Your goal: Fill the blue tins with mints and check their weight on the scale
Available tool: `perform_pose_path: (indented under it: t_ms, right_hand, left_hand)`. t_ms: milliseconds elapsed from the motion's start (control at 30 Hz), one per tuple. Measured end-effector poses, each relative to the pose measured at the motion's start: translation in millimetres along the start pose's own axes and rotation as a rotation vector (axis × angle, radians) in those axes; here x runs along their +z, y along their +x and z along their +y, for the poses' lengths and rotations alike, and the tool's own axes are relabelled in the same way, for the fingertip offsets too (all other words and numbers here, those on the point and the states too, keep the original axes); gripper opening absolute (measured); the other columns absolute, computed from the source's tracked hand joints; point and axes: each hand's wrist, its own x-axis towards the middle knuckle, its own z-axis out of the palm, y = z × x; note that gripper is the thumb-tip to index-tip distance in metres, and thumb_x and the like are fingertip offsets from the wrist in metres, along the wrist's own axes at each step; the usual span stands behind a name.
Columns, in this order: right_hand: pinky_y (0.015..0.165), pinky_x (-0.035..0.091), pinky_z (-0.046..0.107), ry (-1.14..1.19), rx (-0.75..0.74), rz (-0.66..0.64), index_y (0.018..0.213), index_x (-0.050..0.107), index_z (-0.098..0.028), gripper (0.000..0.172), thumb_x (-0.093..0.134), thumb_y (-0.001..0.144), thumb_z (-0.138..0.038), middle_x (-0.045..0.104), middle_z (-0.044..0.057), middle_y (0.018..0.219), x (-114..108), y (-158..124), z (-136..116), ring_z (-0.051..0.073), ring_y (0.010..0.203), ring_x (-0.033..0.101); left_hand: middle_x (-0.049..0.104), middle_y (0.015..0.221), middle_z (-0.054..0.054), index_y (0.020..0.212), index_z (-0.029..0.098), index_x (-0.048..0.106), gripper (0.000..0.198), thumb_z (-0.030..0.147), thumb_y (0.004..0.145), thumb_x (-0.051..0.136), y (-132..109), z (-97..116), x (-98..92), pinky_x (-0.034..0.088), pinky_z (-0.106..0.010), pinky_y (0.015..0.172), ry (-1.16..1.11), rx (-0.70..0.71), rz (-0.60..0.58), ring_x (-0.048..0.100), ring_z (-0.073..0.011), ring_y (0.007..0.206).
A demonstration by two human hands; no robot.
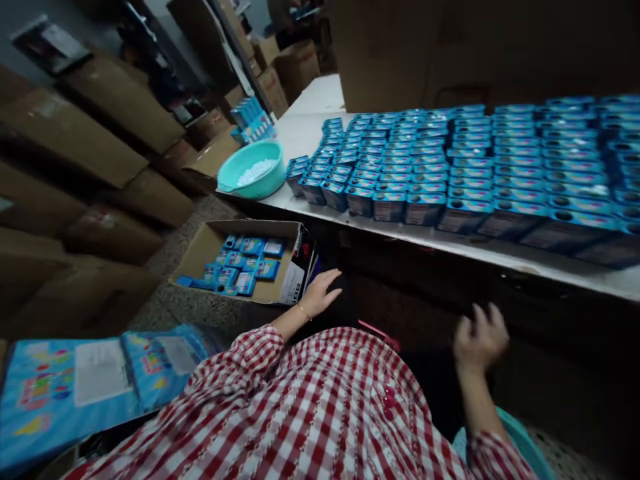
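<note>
My left hand [321,293], a thin bracelet at its wrist, hangs over my lap with its fingers stretched out and nothing in them. It is nearest to an open cardboard box [293,283] on my left, which holds several small blue printed cartons [245,260]. Off to the right, my right hand [481,339] is raised below the table's edge, slightly blurred. Its fingers are loosely bent and apart, and I see nothing held there. Long rows of small blue cartons [425,170] stand on the white table [313,107] in front of both hands.
A turquoise basin [250,183] with small white pieces sits at the table's left end, near more blue packs [251,120]. Large blue printed packages [100,373] lie to my left. Another turquoise tub [525,440] is beside my right arm. Big cardboard boxes [75,133] are stacked at left.
</note>
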Motion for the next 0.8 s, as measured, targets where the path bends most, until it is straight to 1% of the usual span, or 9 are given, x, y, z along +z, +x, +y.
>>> perform_pose_path:
  t_ms: [67,133,200,300,400,500,600,667,800]
  right_hand:
    - [0.092,0.038,0.051,-0.011,-0.110,0.021,0.127,0.047,-0.023,0.042,0.040,0.086,-0.021,0.046,0.012,0.133,26,55,-52,0.029,0.120,0.044]
    - [0.098,0.035,0.044,-0.027,-0.352,-0.087,0.130,0.045,-0.021,0.046,0.040,0.085,-0.018,0.044,0.010,0.136,57,114,-101,0.025,0.123,0.041]
    - [0.099,0.033,0.040,-0.104,-0.563,-0.196,0.129,0.046,-0.019,0.046,0.039,0.084,-0.016,0.045,0.009,0.136,87,164,-141,0.022,0.122,0.040]
    - [0.090,0.037,0.038,-0.260,-0.693,-0.234,0.129,0.046,-0.019,0.048,0.040,0.082,-0.013,0.049,0.009,0.132,122,212,-174,0.024,0.114,0.044]
    - [0.077,0.039,0.037,-0.377,-0.685,-0.201,0.133,0.042,-0.020,0.052,0.040,0.081,-0.013,0.053,0.010,0.125,140,229,-175,0.025,0.100,0.048]
    - [0.069,0.038,0.035,-0.420,-0.657,-0.173,0.136,0.036,-0.015,0.053,0.038,0.083,-0.014,0.056,0.011,0.120,143,229,-164,0.024,0.091,0.048]
    - [0.067,0.037,0.036,-0.413,-0.638,-0.185,0.137,0.035,-0.014,0.054,0.038,0.083,-0.015,0.055,0.012,0.122,140,224,-159,0.024,0.090,0.046]
    - [0.068,0.037,0.037,-0.401,-0.607,-0.200,0.137,0.034,-0.013,0.056,0.039,0.082,-0.015,0.055,0.014,0.122,141,222,-162,0.025,0.091,0.046]
    - [0.070,0.038,0.040,-0.391,-0.590,-0.249,0.135,0.038,-0.009,0.053,0.036,0.082,-0.013,0.057,0.018,0.114,148,229,-171,0.027,0.089,0.047]
  left_hand:
    - [0.049,0.131,-0.012,0.125,0.017,0.046,0.044,0.033,0.084,0.048,-5,-29,-23.0,0.033,-0.041,0.105,0.007,-0.048,0.236,0.042,-0.0208,0.124]
    - [0.047,0.131,-0.013,0.128,0.017,0.042,0.047,0.035,0.084,0.047,-12,-60,-43.9,0.031,-0.042,0.105,0.010,-0.133,0.379,0.041,-0.0218,0.124]
    - [0.046,0.131,-0.015,0.129,0.014,0.040,0.052,0.037,0.084,0.048,-24,-90,-59.5,0.031,-0.043,0.105,-0.011,-0.242,0.446,0.040,-0.0236,0.124]
    - [0.048,0.128,-0.017,0.130,0.012,0.038,0.056,0.041,0.083,0.048,-48,-122,-69.6,0.036,-0.042,0.102,-0.104,-0.376,0.414,0.043,-0.0246,0.121]
    - [0.051,0.126,-0.016,0.131,0.013,0.037,0.056,0.043,0.084,0.046,-67,-131,-67.8,0.041,-0.039,0.097,-0.194,-0.391,0.285,0.049,-0.0228,0.116]
    - [0.055,0.122,-0.015,0.132,0.015,0.036,0.058,0.045,0.083,0.047,-72,-127,-64.2,0.044,-0.039,0.094,-0.205,-0.373,0.172,0.053,-0.0227,0.112]
    - [0.056,0.122,-0.015,0.132,0.016,0.038,0.060,0.047,0.082,0.049,-69,-122,-63.8,0.045,-0.039,0.092,-0.162,-0.340,0.059,0.055,-0.0246,0.110]
    - [0.058,0.119,-0.015,0.129,0.015,0.042,0.058,0.047,0.082,0.048,-68,-117,-65.2,0.046,-0.039,0.090,-0.112,-0.313,-0.049,0.057,-0.0262,0.107]
    - [0.067,0.097,-0.015,0.120,0.015,0.051,0.043,0.040,0.086,0.042,-71,-104,-68.4,0.048,-0.036,0.077,0.050,-0.385,-0.210,0.064,-0.0265,0.088]
